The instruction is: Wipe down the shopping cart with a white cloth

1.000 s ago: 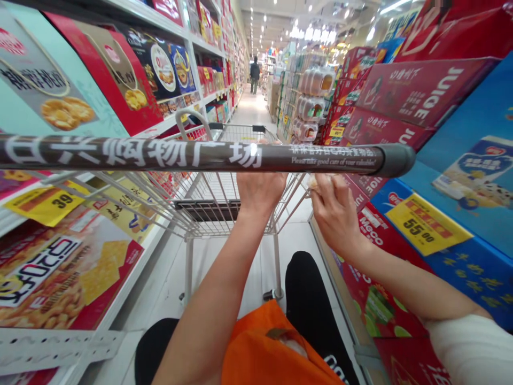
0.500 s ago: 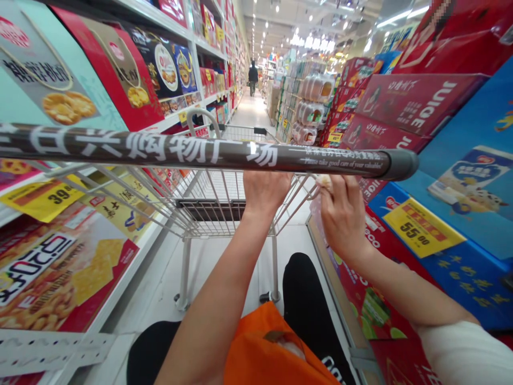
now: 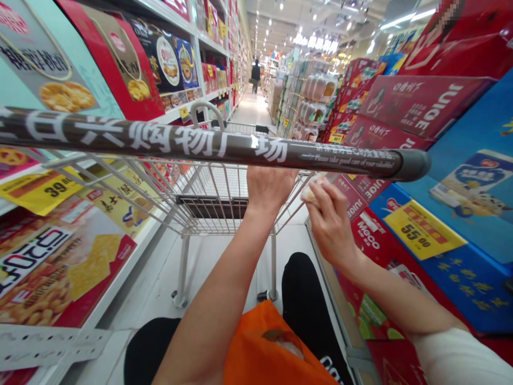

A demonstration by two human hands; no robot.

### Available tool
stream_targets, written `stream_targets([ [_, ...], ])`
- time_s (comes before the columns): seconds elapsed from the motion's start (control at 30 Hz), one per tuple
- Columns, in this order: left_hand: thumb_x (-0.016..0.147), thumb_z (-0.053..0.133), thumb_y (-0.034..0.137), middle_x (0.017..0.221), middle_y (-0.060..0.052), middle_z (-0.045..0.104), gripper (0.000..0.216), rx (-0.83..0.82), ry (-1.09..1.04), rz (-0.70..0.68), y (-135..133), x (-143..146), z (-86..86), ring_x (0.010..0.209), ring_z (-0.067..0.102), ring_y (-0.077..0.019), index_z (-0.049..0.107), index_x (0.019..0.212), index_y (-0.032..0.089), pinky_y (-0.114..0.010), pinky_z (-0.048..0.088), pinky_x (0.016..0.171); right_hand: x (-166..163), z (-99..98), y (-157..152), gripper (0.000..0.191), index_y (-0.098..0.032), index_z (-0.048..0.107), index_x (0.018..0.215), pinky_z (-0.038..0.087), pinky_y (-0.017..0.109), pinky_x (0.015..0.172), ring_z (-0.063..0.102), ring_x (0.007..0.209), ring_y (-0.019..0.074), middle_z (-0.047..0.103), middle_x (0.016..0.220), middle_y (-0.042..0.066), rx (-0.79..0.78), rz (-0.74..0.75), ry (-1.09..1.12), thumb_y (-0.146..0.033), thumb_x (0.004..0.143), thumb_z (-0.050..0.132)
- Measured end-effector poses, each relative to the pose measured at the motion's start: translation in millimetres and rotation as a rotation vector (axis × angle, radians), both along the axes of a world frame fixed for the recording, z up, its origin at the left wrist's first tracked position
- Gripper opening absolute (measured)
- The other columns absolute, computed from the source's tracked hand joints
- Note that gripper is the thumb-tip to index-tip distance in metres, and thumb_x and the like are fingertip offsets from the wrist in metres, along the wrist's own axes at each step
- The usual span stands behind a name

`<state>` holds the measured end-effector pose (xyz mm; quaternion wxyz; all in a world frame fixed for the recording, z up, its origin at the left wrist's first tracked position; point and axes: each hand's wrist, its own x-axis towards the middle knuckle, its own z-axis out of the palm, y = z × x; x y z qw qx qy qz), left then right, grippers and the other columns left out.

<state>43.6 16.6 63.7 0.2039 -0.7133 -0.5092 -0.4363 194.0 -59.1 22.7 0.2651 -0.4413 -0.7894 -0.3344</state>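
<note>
A grey cart handle (image 3: 200, 143) with white lettering crosses the view close to the camera. Behind it my left hand (image 3: 269, 187) reaches up to the cart, its fingers hidden by the bar. My right hand (image 3: 326, 214) is closed around a small pale item (image 3: 310, 191) that I cannot name, just under the bar's right end. The wire shopping cart (image 3: 216, 203) stands ahead in the aisle.
Shelves of biscuit boxes (image 3: 60, 267) line the left side, with yellow price tags (image 3: 40, 190). Red and blue cartons (image 3: 420, 101) are stacked on the right. An orange bag (image 3: 264, 347) hangs at my front. A person (image 3: 255, 75) walks far down the aisle.
My right hand has drawn slightly left and toward me with the pale item. The handle bar has tilted, its left end higher in view. The cart has shifted a little.
</note>
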Motion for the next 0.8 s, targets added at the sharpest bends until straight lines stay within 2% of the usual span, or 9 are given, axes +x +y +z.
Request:
stream_targets([
  [0.07, 0.099, 0.038, 0.043, 0.108, -0.012, 0.070, 0.038, -0.013, -0.008, -0.018, 0, 0, -0.1, 0.122, 0.056, -0.0295, 0.062, 0.112, 0.017, -0.042, 0.039, 0.104, 3, -6.2, 7, 0.039, -0.013, 0.058, 0.129, 0.043, 0.047, 0.110, 0.041, 0.135, 0.0287, 0.053, 0.142, 0.015, 0.039, -0.073, 0.026, -0.006, 0.094, 0.043],
  [0.13, 0.099, 0.037, 0.045, 0.107, -0.012, 0.070, 0.040, -0.020, -0.006, -0.039, 0, -1, -0.3, 0.122, 0.056, -0.0290, 0.061, 0.113, 0.017, -0.042, 0.038, 0.105, 5, -15.1, 11, 0.041, -0.012, 0.057, 0.130, 0.043, 0.047, 0.109, 0.043, 0.135, 0.0289, 0.052, 0.142, 0.016, -0.007, -0.117, 0.016, -0.004, 0.092, 0.041],
  [0.27, 0.100, 0.031, 0.045, 0.106, -0.013, 0.071, 0.044, -0.028, -0.006, -0.051, -1, 0, -0.7, 0.119, 0.058, -0.0295, 0.061, 0.115, 0.016, -0.043, 0.039, 0.104, 6, -30.8, 8, 0.038, -0.008, 0.063, 0.121, 0.045, 0.042, 0.109, 0.047, 0.131, 0.0277, 0.061, 0.130, 0.017, -0.175, -0.053, -0.098, -0.001, 0.089, 0.043],
  [0.33, 0.100, 0.031, 0.046, 0.107, -0.013, 0.071, 0.046, -0.044, -0.013, -0.050, -1, 0, -0.3, 0.119, 0.059, -0.0300, 0.061, 0.116, 0.016, -0.043, 0.040, 0.104, 5, -32.6, 7, 0.037, -0.010, 0.062, 0.122, 0.045, 0.041, 0.110, 0.047, 0.132, 0.0266, 0.060, 0.133, 0.015, -0.149, -0.036, -0.099, -0.003, 0.090, 0.045],
  [0.43, 0.099, 0.033, 0.050, 0.106, -0.012, 0.071, 0.046, -0.086, -0.027, -0.061, -2, 0, 0.0, 0.118, 0.059, -0.0304, 0.062, 0.115, 0.018, -0.043, 0.040, 0.104, 0, -32.8, 13, 0.042, -0.009, 0.057, 0.130, 0.043, 0.044, 0.111, 0.045, 0.134, 0.0270, 0.053, 0.142, 0.017, -0.048, -0.143, -0.054, -0.003, 0.092, 0.041],
  [0.53, 0.098, 0.031, 0.053, 0.104, -0.013, 0.072, 0.050, -0.102, -0.040, -0.088, -2, 0, -0.9, 0.117, 0.060, -0.0313, 0.063, 0.116, 0.018, -0.044, 0.041, 0.103, -9, -37.7, 17, 0.038, -0.003, 0.062, 0.119, 0.048, 0.046, 0.103, 0.052, 0.124, 0.0295, 0.060, 0.128, 0.023, -0.122, -0.210, -0.126, 0.000, 0.088, 0.041],
  [0.63, 0.099, 0.030, 0.051, 0.104, -0.013, 0.072, 0.049, -0.106, -0.031, -0.096, -2, -1, -2.0, 0.116, 0.061, -0.0311, 0.062, 0.117, 0.018, -0.044, 0.041, 0.103, -12, -41.4, 17, 0.029, -0.004, 0.068, 0.105, 0.051, 0.043, 0.096, 0.057, 0.113, 0.0288, 0.067, 0.111, 0.020, -0.222, -0.141, -0.196, 0.000, 0.085, 0.047],
  [0.7, 0.098, 0.032, 0.050, 0.105, -0.012, 0.072, 0.047, -0.125, -0.021, -0.083, -2, 0, -2.1, 0.116, 0.061, -0.0308, 0.062, 0.118, 0.019, -0.044, 0.041, 0.103, -10, -40.3, 18, 0.032, -0.007, 0.065, 0.114, 0.049, 0.043, 0.101, 0.053, 0.120, 0.0285, 0.063, 0.122, 0.019, -0.144, -0.114, -0.142, -0.003, 0.088, 0.048],
  [0.8, 0.098, 0.032, 0.050, 0.104, -0.011, 0.072, 0.047, -0.137, -0.026, -0.070, -2, 0, -1.4, 0.116, 0.061, -0.0311, 0.062, 0.118, 0.019, -0.044, 0.042, 0.102, -4, -38.6, 20, 0.040, -0.009, 0.057, 0.129, 0.044, 0.044, 0.108, 0.045, 0.130, 0.0280, 0.054, 0.139, 0.017, 0.023, -0.153, -0.013, -0.005, 0.091, 0.044],
])
